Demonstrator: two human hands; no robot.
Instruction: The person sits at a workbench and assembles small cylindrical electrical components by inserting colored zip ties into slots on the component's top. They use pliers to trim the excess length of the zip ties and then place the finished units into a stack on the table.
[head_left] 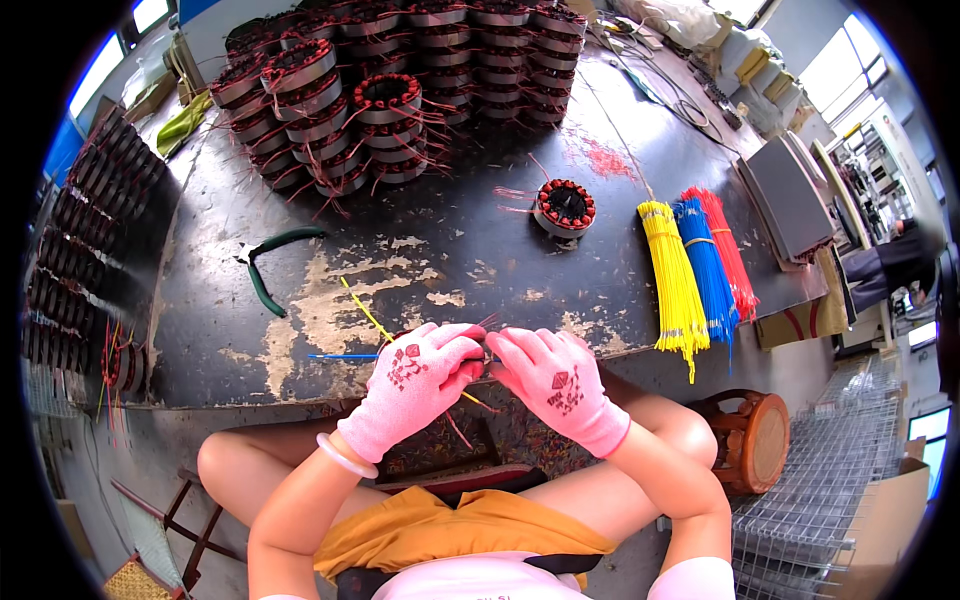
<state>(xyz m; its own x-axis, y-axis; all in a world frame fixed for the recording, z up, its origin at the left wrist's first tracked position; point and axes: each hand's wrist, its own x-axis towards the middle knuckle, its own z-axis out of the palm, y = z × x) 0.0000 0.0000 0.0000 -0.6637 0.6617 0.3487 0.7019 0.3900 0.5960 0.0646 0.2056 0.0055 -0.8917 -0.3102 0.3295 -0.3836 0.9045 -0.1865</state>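
Counter [440,225]: black, worn. Wound rings [440,62]: eleven o'clock, stacked. Left hand [408,372], right hand [558,385]: gloved, together, six o'clock, grip hidden. Yellow wire [364,305]: left hand's eleven o'clock. Mesh panels [845,450]: four o'clock.

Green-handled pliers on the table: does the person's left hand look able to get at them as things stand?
Probably yes: the pliers lie uncovered beyond the left hand, with only a yellow wire and a blue wire near the way, though that hand looks busy.
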